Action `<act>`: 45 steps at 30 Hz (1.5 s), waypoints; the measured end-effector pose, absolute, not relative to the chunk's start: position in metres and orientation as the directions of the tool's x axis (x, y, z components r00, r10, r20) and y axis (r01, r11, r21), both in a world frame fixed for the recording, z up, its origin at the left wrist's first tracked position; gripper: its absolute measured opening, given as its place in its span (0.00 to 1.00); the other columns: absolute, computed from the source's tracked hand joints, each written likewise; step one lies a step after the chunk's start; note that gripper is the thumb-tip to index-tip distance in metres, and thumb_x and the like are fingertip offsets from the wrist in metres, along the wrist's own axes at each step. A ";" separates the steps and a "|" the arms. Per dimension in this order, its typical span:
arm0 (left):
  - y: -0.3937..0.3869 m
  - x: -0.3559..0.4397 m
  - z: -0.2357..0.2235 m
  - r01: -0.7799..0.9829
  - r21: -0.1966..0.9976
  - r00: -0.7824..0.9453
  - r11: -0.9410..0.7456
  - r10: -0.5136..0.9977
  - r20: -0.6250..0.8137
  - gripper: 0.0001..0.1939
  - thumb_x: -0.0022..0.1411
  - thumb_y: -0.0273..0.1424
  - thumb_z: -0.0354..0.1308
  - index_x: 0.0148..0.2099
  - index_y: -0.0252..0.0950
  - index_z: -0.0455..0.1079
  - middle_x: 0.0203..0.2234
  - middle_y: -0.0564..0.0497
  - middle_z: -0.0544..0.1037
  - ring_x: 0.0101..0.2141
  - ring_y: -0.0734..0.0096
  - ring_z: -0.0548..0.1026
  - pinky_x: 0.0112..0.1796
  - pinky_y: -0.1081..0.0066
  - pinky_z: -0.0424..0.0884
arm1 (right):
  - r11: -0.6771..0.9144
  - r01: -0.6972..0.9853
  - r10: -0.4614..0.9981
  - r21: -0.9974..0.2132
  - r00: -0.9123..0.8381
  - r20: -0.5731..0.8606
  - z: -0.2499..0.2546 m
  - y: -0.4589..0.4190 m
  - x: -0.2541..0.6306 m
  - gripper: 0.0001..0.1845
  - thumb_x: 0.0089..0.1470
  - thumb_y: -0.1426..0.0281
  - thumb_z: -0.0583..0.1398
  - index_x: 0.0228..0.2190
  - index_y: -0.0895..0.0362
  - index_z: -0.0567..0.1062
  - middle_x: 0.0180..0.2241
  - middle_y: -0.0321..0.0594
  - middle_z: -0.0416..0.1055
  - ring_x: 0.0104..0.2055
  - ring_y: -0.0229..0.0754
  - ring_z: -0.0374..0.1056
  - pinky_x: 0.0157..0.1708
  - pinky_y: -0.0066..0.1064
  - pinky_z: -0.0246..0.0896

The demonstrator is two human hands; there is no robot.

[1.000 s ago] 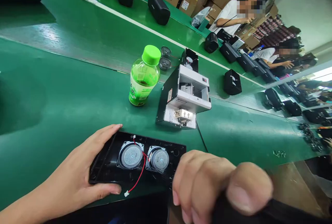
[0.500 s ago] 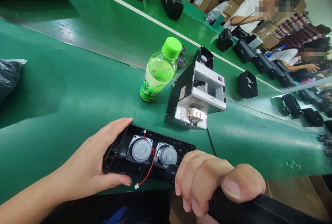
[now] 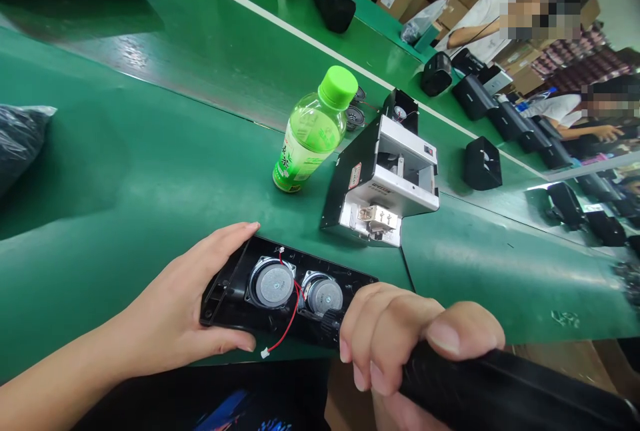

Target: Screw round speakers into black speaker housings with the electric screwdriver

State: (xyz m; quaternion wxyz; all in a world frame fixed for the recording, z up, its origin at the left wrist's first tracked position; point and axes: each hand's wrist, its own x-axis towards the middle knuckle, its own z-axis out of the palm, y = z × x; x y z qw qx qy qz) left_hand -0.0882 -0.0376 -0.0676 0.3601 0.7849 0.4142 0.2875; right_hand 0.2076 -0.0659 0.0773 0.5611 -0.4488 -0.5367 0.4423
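Note:
My left hand (image 3: 185, 298) grips the left end of a black speaker panel (image 3: 233, 298), thumb on the near edge and fingers along the far edge. Two round speaker drivers (image 3: 274, 286) with grey magnets are seated in the panel. A red wire (image 3: 289, 326) ends in a white plug that hangs past the panel's near edge. Wrapped in my right hand (image 3: 395, 331) is a black electric screwdriver (image 3: 495, 381), held slantwise with its ribbed nose over the panel beside the right driver. The bit's tip cannot be made out.
Beyond the panel stand a green-capped drink bottle (image 3: 313, 131) and a boxy screw feeder (image 3: 383, 181). A dark plastic bag (image 3: 23, 138) lies at left. Several black speaker housings (image 3: 483, 163) line the green bench farther off. Two people (image 3: 483, 14) sit across, with cartons behind them.
The view has shifted slightly, so the bottle and feeder appear a little farther right. Both hands keep their grips, and the panel and screwdriver look almost unmoved.

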 end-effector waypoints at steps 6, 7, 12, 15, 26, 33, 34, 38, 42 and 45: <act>-0.038 -0.087 -0.067 0.450 0.806 0.490 -0.386 0.861 0.139 0.61 0.77 0.80 0.63 0.97 0.63 0.51 0.90 0.45 0.72 0.85 0.37 0.76 0.84 0.41 0.77 | 0.294 -0.044 0.954 -0.955 0.068 0.290 0.068 -0.092 0.217 0.14 0.81 0.50 0.74 0.62 0.35 0.90 0.27 0.30 0.82 0.22 0.47 0.79 0.31 0.44 0.89; -0.038 -0.087 -0.066 0.449 0.807 0.490 -0.384 0.861 0.137 0.60 0.77 0.80 0.63 0.97 0.63 0.51 0.90 0.45 0.72 0.85 0.36 0.76 0.84 0.40 0.77 | 0.319 -0.049 0.946 -0.946 0.073 0.315 0.064 -0.097 0.217 0.12 0.86 0.53 0.69 0.62 0.34 0.90 0.26 0.29 0.81 0.21 0.45 0.78 0.30 0.42 0.87; -0.036 -0.090 -0.068 0.438 0.807 0.507 -0.396 0.850 0.142 0.63 0.75 0.78 0.69 0.97 0.63 0.50 0.90 0.43 0.72 0.85 0.33 0.77 0.83 0.37 0.78 | 0.373 -0.043 0.926 -0.927 0.074 0.370 0.054 -0.105 0.217 0.17 0.92 0.61 0.61 0.65 0.36 0.89 0.25 0.28 0.81 0.20 0.45 0.79 0.28 0.40 0.85; -0.034 -0.093 -0.070 0.442 0.797 0.519 -0.412 0.842 0.148 0.68 0.71 0.72 0.79 0.98 0.65 0.49 0.90 0.44 0.72 0.84 0.32 0.78 0.82 0.38 0.80 | 0.377 -0.037 0.926 -0.926 0.048 0.375 0.055 -0.103 0.216 0.16 0.92 0.61 0.61 0.64 0.38 0.89 0.25 0.28 0.83 0.21 0.45 0.80 0.29 0.41 0.86; -0.037 -0.092 -0.073 0.424 0.797 0.510 -0.430 0.841 0.182 0.66 0.73 0.78 0.71 0.98 0.63 0.50 0.90 0.41 0.72 0.84 0.31 0.77 0.84 0.38 0.78 | 0.383 0.008 0.910 -0.924 -0.175 0.376 0.054 -0.103 0.216 0.11 0.88 0.56 0.67 0.51 0.35 0.93 0.25 0.28 0.85 0.20 0.46 0.83 0.29 0.39 0.90; -0.039 -0.094 -0.074 0.433 0.785 0.526 -0.443 0.831 0.179 0.72 0.70 0.71 0.82 0.99 0.63 0.47 0.92 0.43 0.70 0.86 0.30 0.75 0.84 0.39 0.78 | 0.266 0.257 0.896 -0.929 -0.420 0.141 0.066 -0.120 0.227 0.12 0.81 0.71 0.71 0.42 0.45 0.92 0.31 0.37 0.90 0.36 0.51 0.93 0.41 0.42 0.96; -0.039 -0.095 -0.073 0.441 0.781 0.530 -0.442 0.831 0.171 0.73 0.69 0.68 0.84 0.99 0.63 0.47 0.92 0.43 0.70 0.86 0.30 0.75 0.84 0.39 0.77 | 0.274 0.251 0.901 -0.928 -0.404 0.157 0.062 -0.121 0.226 0.12 0.81 0.71 0.70 0.42 0.45 0.92 0.30 0.36 0.90 0.35 0.50 0.93 0.41 0.41 0.96; -0.035 -0.105 -0.072 0.495 0.737 0.567 -0.460 0.814 0.127 0.78 0.66 0.59 0.90 1.00 0.63 0.43 0.93 0.45 0.68 0.86 0.30 0.75 0.83 0.40 0.80 | 0.384 0.118 0.872 -0.916 -0.372 0.317 0.034 -0.117 0.224 0.21 0.90 0.65 0.62 0.42 0.45 0.91 0.28 0.32 0.88 0.30 0.45 0.91 0.40 0.37 0.95; -0.026 -0.110 -0.063 0.516 0.632 0.613 -0.578 0.765 0.199 0.72 0.74 0.60 0.83 1.01 0.58 0.42 0.95 0.43 0.64 0.85 0.30 0.77 0.76 0.39 0.88 | 0.540 0.002 0.791 -0.842 -0.343 0.507 0.011 -0.109 0.218 0.25 0.95 0.60 0.56 0.44 0.49 0.86 0.29 0.33 0.91 0.30 0.42 0.92 0.42 0.35 0.94; -0.023 -0.102 -0.053 0.525 0.503 0.614 -0.687 0.714 0.335 0.47 0.83 0.49 0.74 0.94 0.62 0.62 0.97 0.49 0.58 0.87 0.31 0.73 0.77 0.35 0.85 | 0.581 0.044 0.788 -0.813 -0.280 0.548 0.016 -0.110 0.213 0.16 0.94 0.65 0.57 0.62 0.46 0.86 0.35 0.35 0.95 0.34 0.44 0.95 0.44 0.37 0.95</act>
